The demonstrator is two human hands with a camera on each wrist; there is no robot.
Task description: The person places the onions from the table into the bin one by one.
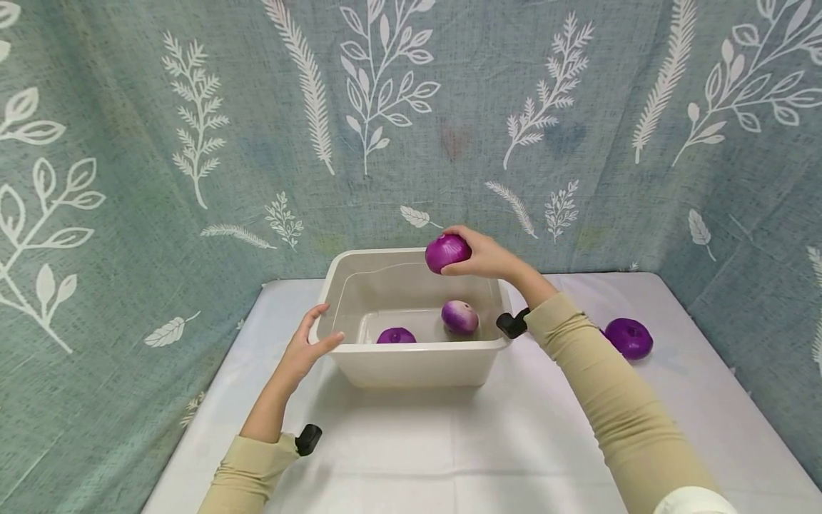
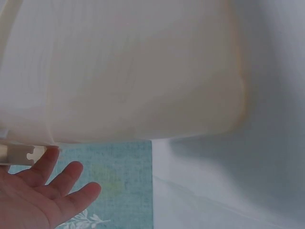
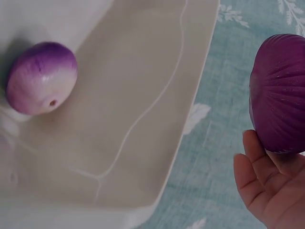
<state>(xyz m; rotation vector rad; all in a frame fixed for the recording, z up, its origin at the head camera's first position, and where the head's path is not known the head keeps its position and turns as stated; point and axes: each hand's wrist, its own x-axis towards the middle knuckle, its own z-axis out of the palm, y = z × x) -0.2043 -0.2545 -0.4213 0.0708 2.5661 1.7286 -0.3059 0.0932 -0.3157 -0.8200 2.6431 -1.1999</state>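
while the left sleeve lies low and close, behind the left fingers, the right sleeve slants up from the near edge toward the right fingers. a small black wrist camera sits just behind the left hand, and another black device behind the right. white cloth covers the tabletop on the near side of both sets of fingers.

the left hand is at the near left corner of a cream tub, fingers loosely spread, thumb at the front rim, forefinger touching the left side; two more fingertips stand clear of the wall. just right of those fingers, inside, a half-hidden onion shows its purple top over the front rim. further right, below the right fingers, a purple-and-white onion lies in the tub.

well right of the right fingers, a dark purple onion rests on the tabletop, a sliver of purple just beside it past the sleeve.

over the tub, the right hand grips a ribbed onion between thumb and fingers, holding it in the air. beyond those fingers hangs a grey-green curtain with white leaf sprigs.
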